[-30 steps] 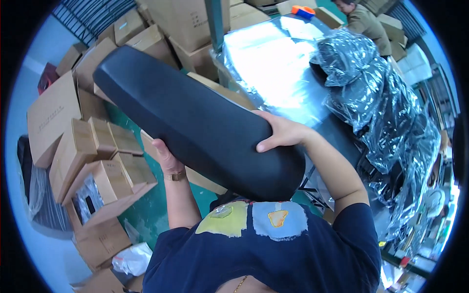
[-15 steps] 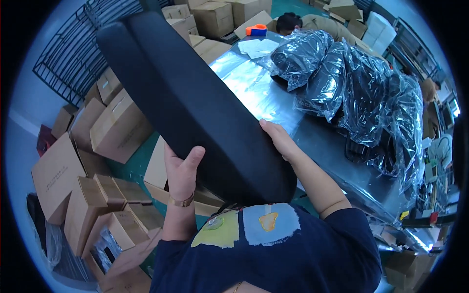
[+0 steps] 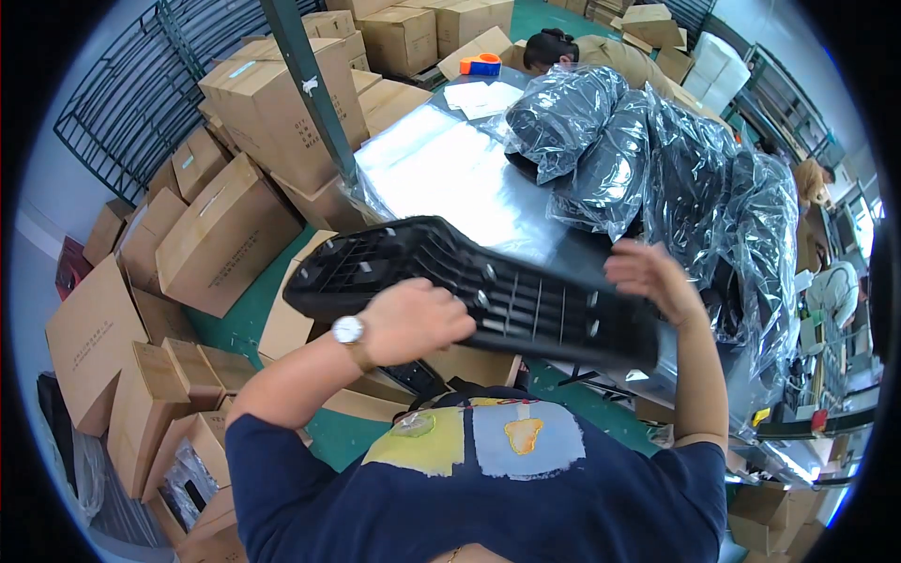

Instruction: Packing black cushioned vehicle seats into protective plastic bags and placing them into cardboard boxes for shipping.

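A long black motorcycle seat (image 3: 554, 305) is held in front of me, its ribbed plastic underside facing up, with small pale pads on it. My left hand (image 3: 418, 324), with a watch on the wrist, is closed over the seat's near edge; its fingertips rest on the ribs. Just above the seat's right end, my right hand (image 3: 652, 277) is lifted off with fingers apart and slightly blurred. Beyond it, several black seats in clear plastic wrap (image 3: 624, 169) lie side by side on the metal table (image 3: 441, 178).
An open carton (image 3: 291, 305) stands below the seat at left, with a dark item inside. More cartons (image 3: 221, 244) are stacked along the left, behind a green post (image 3: 310, 89). A tape dispenser (image 3: 481, 65) and white papers (image 3: 483, 98) lie at the table's far end, near a bent-over person (image 3: 601, 52).
The seat has turned over from smooth cover to ribbed underside and come down to lie nearly level. My right hand has let go of it; my left hand now reaches over its near edge.
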A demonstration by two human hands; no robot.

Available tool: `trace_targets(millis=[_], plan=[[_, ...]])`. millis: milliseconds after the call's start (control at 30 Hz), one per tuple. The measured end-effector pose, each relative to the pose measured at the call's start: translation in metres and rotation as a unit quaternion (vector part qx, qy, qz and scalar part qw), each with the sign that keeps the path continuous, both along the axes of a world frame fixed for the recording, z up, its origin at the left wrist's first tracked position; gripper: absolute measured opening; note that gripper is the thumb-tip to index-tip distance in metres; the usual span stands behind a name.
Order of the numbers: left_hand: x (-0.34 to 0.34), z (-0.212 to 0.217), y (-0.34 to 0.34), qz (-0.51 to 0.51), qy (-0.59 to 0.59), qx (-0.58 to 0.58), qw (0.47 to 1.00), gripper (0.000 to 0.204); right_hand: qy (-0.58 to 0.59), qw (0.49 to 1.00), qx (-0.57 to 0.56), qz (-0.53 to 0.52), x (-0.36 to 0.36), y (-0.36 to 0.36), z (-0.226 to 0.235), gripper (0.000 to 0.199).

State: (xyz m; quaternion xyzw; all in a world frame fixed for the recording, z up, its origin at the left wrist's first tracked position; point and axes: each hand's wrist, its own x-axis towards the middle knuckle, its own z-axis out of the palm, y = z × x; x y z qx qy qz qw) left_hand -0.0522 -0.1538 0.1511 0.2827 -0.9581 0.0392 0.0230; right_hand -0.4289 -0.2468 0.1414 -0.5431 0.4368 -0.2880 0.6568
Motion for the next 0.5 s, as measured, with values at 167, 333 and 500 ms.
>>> trace_targets(millis=[167, 333, 500], plan=[[-0.066, -0.054, -0.009, -0.153, -0.025, 0.038, 0.987, 0.004, 0.159, 0.915, 0.291, 0.231, 0.007, 0.016, -0.11, 0.056], [-0.127, -0.06, -0.013, -0.236, 0.105, -0.002, 0.966, 0.006, -0.121, 0.889, 0.361, 0.255, 0.002, 0.036, -0.161, 0.068], [-0.13, -0.038, -0.057, -0.189, 0.334, 0.043, 0.922, 0.005, -0.091, 0.913, 0.33, 0.221, -0.058, 0.06, -0.187, 0.08]])
